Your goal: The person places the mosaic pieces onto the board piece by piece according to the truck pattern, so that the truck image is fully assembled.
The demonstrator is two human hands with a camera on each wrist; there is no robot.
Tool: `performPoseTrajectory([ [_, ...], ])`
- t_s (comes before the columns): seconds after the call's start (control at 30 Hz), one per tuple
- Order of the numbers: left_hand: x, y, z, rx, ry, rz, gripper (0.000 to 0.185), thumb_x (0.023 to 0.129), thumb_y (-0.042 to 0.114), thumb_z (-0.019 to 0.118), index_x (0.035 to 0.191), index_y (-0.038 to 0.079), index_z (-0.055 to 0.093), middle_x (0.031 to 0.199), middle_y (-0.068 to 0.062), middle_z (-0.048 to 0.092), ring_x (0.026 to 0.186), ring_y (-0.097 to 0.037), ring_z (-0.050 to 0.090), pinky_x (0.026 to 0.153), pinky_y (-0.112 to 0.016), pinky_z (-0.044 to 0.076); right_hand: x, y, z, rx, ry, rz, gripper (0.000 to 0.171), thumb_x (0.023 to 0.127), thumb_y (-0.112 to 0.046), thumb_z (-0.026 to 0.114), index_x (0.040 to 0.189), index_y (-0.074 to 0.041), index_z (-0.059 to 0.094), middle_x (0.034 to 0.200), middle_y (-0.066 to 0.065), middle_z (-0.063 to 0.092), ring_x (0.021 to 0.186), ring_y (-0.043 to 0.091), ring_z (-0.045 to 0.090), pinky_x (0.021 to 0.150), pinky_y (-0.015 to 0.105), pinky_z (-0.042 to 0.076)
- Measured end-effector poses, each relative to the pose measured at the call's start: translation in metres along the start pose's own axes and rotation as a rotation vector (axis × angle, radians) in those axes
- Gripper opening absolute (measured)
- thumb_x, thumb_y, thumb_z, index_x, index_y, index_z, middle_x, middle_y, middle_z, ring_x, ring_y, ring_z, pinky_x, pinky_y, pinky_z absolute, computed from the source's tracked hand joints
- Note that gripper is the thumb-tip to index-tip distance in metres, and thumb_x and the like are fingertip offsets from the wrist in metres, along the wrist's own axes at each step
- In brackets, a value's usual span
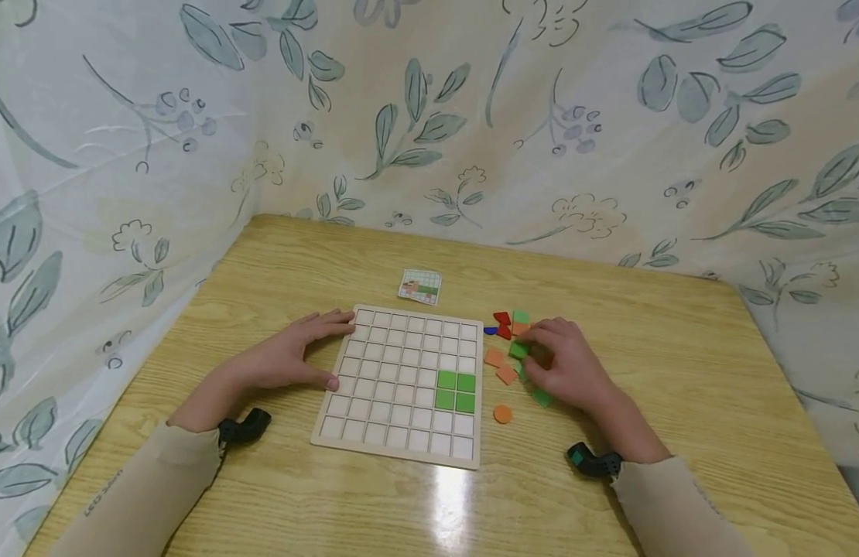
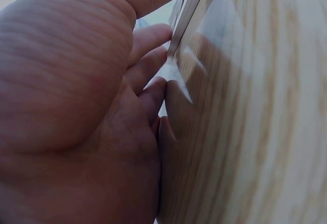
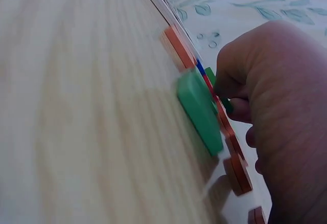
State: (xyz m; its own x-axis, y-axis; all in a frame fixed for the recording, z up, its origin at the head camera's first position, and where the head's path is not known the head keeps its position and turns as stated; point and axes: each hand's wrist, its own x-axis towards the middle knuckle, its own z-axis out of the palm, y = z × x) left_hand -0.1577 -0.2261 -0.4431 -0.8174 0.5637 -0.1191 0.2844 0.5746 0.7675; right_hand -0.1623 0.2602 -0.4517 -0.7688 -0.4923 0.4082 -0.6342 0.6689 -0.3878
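A pale wooden grid board (image 1: 374, 418) lies flat on the table, with a block of green tiles (image 1: 456, 391) set in its lower right cells. My left hand (image 1: 318, 350) rests flat on the table, its straight fingers touching the board's left edge (image 2: 186, 14). To the right of the board, my right hand (image 1: 528, 356) hovers over a loose pile of coloured tiles, and its curled fingers pinch a green tile (image 1: 518, 350). In the right wrist view another green tile (image 3: 199, 109) lies flat by the right hand (image 3: 276, 111).
A small pattern card (image 1: 419, 286) lies behind the board. Red tiles (image 1: 502, 319), a blue one (image 1: 490, 330), orange squares (image 1: 506, 374) and an orange disc (image 1: 502, 414) are scattered right of the board. Floral cloth walls enclose the wooden table (image 1: 680, 348) on three sides.
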Motion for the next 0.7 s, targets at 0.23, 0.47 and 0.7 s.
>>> performPoseTrajectory([
  [0.23, 0.0, 0.001, -0.001, -0.023, -0.004, 0.023, 0.09, 0.076, 0.044, 0.085, 0.153, 0.029, 0.04, 0.163, 0.016, 0.02, 0.151, -0.017, 0.006, 0.117, -0.055, 0.012, 0.005, -0.017, 0.008, 0.034, -0.01, -0.006, 0.025, 0.081, -0.016, 0.072, 0.105, -0.014, 0.073, 0.102, -0.006, 0.065, 0.096, 0.015, 0.051, 0.088, 0.04, 0.039],
  [0.47, -0.002, -0.004, 0.001, -0.023, 0.001, 0.024, 0.09, 0.076, 0.045, 0.084, 0.153, 0.03, 0.04, 0.162, 0.018, 0.019, 0.151, -0.016, 0.005, 0.117, -0.055, 0.01, 0.014, -0.038, 0.024, 0.075, 0.034, -0.087, 0.026, 0.082, -0.017, 0.068, 0.107, -0.013, 0.074, 0.106, -0.004, 0.067, 0.101, 0.018, 0.053, 0.091, 0.043, 0.036],
  [0.7, -0.002, -0.003, 0.0, 0.0, 0.005, 0.057, 0.088, 0.077, 0.046, 0.084, 0.152, 0.028, 0.042, 0.162, 0.015, 0.021, 0.151, -0.016, 0.007, 0.117, -0.053, 0.011, 0.021, -0.062, 0.037, 0.1, 0.023, -0.131, 0.025, 0.081, -0.017, 0.067, 0.105, -0.014, 0.073, 0.104, -0.005, 0.065, 0.097, 0.016, 0.051, 0.086, 0.039, 0.038],
])
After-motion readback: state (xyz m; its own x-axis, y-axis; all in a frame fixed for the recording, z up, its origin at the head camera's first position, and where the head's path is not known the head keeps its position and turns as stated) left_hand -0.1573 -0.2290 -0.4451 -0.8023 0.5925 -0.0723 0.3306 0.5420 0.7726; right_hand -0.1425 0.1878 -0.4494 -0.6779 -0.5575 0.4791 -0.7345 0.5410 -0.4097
